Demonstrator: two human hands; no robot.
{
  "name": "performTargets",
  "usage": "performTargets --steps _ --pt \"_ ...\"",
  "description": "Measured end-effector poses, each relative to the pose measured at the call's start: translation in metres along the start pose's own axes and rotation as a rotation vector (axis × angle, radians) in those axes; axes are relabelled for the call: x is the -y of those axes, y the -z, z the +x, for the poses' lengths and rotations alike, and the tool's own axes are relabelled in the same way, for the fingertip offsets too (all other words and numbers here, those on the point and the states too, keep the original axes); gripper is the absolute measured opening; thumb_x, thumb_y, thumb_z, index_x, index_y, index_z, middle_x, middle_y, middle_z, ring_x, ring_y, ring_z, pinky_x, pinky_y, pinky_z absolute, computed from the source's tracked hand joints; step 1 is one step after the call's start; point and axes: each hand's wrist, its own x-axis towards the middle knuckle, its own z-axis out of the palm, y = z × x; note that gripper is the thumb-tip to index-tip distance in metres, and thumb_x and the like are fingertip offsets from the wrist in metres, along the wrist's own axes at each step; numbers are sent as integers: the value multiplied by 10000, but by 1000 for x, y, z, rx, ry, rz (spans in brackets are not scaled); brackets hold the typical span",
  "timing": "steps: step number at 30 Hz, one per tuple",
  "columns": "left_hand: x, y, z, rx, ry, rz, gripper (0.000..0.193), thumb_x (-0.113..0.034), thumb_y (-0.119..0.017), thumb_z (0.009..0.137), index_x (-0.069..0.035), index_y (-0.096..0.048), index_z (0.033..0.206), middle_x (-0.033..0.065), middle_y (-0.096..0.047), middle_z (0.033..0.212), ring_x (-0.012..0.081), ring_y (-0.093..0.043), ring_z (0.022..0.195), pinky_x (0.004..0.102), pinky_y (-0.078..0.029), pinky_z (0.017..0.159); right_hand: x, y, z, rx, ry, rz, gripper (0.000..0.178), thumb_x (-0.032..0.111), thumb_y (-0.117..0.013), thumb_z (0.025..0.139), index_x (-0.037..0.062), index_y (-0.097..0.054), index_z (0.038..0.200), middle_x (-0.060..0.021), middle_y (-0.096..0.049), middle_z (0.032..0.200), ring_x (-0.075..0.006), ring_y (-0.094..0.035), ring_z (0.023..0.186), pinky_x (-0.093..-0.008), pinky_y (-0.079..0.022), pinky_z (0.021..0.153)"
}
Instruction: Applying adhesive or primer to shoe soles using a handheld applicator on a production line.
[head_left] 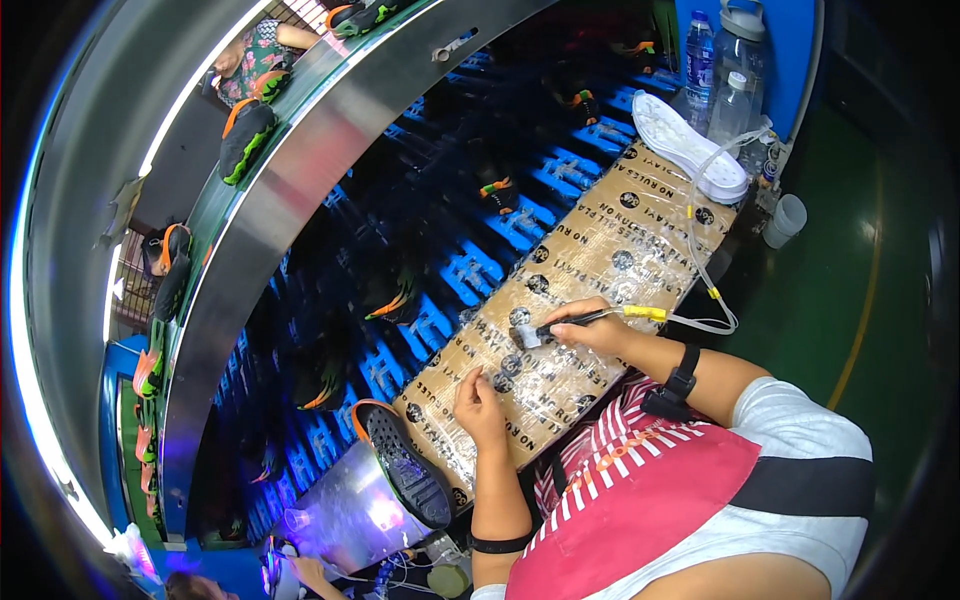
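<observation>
My right hand [592, 328] grips a brush [535, 334] with a black handle and a pale, flat head, held just over or touching the wrapped work board [610, 240]; I cannot tell which. A clear tube [690, 322] with yellow tape runs from the brush's back end. My left hand [480, 408] hovers at the board's near left part, its fingers loosely curled, with nothing visible in them. Beside my left forearm lies a black clog [405, 465] with holes and an orange strap. A white shoe sole [690, 145] rests at the board's far right end.
Beyond the board, a dark conveyor [440, 270] with blue slats carries several black and orange shoes. A curved metal rail [300, 170] borders it. Bottles [735, 60] and a white cup [786, 215] stand at the right. Another person's hand [312, 572] shows at the lower left.
</observation>
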Motion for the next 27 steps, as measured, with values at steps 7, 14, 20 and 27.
performTargets --steps 7,14,20,27 --pt "-114 32 -7 403 400 39 330 -111 -560 887 -25 -566 1205 53 -616 1033 106 -576 844 230 -464 731 1 0 2 22 8 27 183 76 -643 830 2 -666 995 -26 -628 714 -58 -551 602 -204 -433 541" --pt "-290 158 45 -29 -372 295 371 -125 -541 855 34 -550 1190 104 -574 1148 166 -556 981 294 -436 859 5 2 0 35 -40 4 212 107 -623 838 -13 -653 1011 -36 -635 700 -75 -583 614 -210 -477 584" --pt "-278 283 203 -375 -422 1004 631 -190 -606 815 -20 -352 1367 198 -485 1282 310 -478 1173 366 -337 1005 8 0 1 32 -40 -27 212 113 -627 838 -21 -646 1001 -40 -639 719 -75 -581 625 -213 -462 570" --pt "-199 471 339 -678 -425 1071 996 -494 -664 759 84 -167 1401 277 -239 1442 362 -256 1345 366 -207 1103 12 -3 -1 11 -71 -132 210 86 -626 827 -28 -647 1002 -48 -644 722 -77 -577 621 -222 -466 580"
